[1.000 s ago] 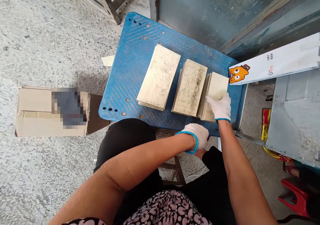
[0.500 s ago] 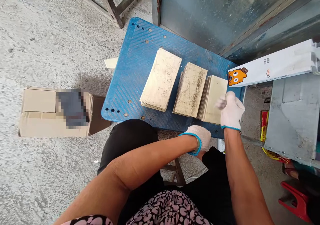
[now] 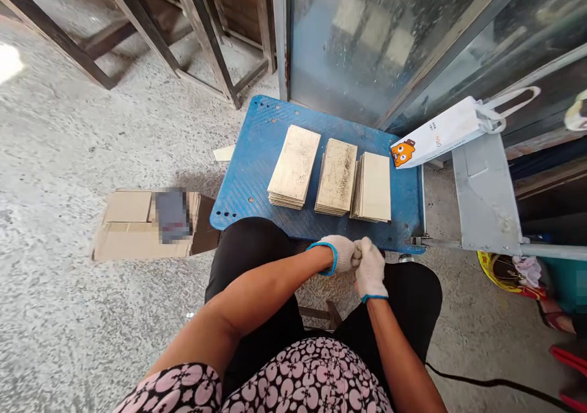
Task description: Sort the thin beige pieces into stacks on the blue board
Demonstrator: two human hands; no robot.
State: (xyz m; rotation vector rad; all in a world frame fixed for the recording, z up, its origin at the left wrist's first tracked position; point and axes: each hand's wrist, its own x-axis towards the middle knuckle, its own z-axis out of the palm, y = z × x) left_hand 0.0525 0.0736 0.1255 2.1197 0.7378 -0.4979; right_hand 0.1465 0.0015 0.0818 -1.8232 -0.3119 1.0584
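Observation:
My left hand (image 3: 340,253), in a white knit glove with a blue cuff, is closed just in front of the table's near edge. My right hand (image 3: 370,270), gloved the same way, is closed too, and its fingers meet those of my left. Anything between the fingers is hidden. Beyond my hands, three stacks of flat rectangular plates lie on a blue plastic table (image 3: 243,174): a pale left stack (image 3: 294,162), a darkly stained middle stack (image 3: 336,174) and a plain right stack (image 3: 375,186).
A white paper bag (image 3: 440,134) with an orange cartoon lies at the table's right end, beside a grey metal surface (image 3: 486,199). To the left, a cardboard box (image 3: 132,241) sits on the concrete floor. Wooden legs (image 3: 206,40) and a glass panel (image 3: 339,64) stand behind.
My right hand has moved left and back from beside the right stack to meet my left hand. The view has shifted, showing more of the wooden legs and glass.

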